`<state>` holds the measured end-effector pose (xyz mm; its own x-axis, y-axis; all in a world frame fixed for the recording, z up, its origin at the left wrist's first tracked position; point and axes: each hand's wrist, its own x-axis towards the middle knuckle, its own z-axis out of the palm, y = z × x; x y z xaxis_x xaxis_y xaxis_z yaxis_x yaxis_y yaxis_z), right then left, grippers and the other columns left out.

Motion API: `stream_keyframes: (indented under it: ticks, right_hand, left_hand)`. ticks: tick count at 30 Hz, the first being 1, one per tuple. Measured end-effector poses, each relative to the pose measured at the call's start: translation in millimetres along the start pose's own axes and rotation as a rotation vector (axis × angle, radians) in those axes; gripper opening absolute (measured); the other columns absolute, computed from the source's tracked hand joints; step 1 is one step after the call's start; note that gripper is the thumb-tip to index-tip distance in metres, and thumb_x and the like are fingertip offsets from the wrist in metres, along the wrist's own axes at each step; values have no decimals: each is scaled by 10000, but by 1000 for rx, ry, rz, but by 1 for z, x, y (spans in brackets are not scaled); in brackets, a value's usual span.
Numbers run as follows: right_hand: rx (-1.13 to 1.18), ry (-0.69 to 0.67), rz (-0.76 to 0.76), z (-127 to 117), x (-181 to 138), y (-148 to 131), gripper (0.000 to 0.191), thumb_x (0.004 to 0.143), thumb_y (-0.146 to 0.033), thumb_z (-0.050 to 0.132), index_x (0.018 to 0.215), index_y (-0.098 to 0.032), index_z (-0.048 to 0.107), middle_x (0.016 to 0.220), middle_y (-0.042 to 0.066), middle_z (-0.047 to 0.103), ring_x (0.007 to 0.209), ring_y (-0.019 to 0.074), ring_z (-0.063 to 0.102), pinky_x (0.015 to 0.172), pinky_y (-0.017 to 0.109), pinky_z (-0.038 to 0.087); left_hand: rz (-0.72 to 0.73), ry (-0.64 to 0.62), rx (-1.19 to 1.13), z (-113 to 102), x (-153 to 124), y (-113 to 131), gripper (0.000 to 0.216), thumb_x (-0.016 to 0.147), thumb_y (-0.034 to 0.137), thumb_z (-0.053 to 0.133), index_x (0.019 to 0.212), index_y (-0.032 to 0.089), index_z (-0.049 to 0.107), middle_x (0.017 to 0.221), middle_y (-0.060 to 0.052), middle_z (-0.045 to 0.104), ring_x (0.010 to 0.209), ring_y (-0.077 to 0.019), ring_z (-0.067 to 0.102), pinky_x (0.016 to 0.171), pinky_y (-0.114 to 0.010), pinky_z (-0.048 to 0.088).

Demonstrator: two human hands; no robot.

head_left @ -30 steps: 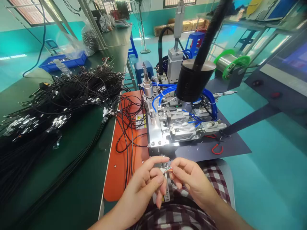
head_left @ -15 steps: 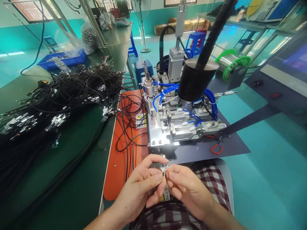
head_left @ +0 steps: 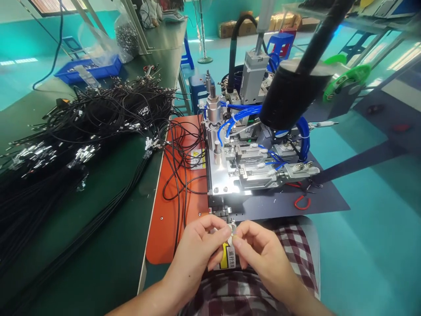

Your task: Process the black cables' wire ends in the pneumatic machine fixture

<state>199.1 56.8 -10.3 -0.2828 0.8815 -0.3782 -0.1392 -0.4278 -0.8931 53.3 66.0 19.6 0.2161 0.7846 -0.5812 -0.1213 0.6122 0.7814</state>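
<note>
My left hand (head_left: 200, 248) and my right hand (head_left: 259, 252) meet low in the view, just in front of the machine's base. Both pinch the end of a thin black cable (head_left: 179, 219) with a small metal connector (head_left: 232, 228) and fine coloured wires at its tip. The fingertips of the two hands touch around that tip. The cable runs up from my left hand over the orange mat (head_left: 167, 215).
A metal pneumatic fixture (head_left: 243, 166) with blue hoses stands straight ahead, a black lamp head (head_left: 291, 94) above it. A big heap of black cables (head_left: 82, 131) covers the green bench on the left. A blue tray (head_left: 90, 70) sits far left. My lap is in checked cloth (head_left: 289, 241).
The hands have closed together on the cable tip and shifted slightly right. The view has tilted down and nearer the machine.
</note>
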Motion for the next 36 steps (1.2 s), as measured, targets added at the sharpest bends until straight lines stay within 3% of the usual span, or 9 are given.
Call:
stream_keyframes:
  ticks: [6,10,23,36]
  right_hand:
    - [-41,-18,-39,-14,3,4,204,822,-366,647,776,-173,600,598,-37,548,528,108,499,532,234,396]
    - [14,-21,-55,-21,9,-10,267,775,-415,675,699,-168,607,602,-28,567,482,95,479,494,231,385]
    - [280,-296,98,-22,16,-2,257,729,-369,738,718,-141,620,556,-40,560,411,46,426,414,177,314]
    - [269,-250,25,-17,17,1,234,704,-328,768,714,-147,621,568,-37,576,410,55,478,417,180,392]
  left_hand:
    - [-18,-20,-13,-2,2,0,223,829,353,629,749,156,563,408,98,367,368,-20,223,421,-174,162]
    - [-17,-38,-53,-3,3,0,219,809,339,652,750,145,570,474,80,426,357,-5,259,405,-164,161]
    - [7,-150,-154,-6,-1,4,172,812,275,670,802,156,545,555,81,474,347,22,277,367,-135,141]
    - [15,-186,-110,-9,-1,1,180,829,280,660,829,158,528,559,84,480,340,20,283,361,-147,125]
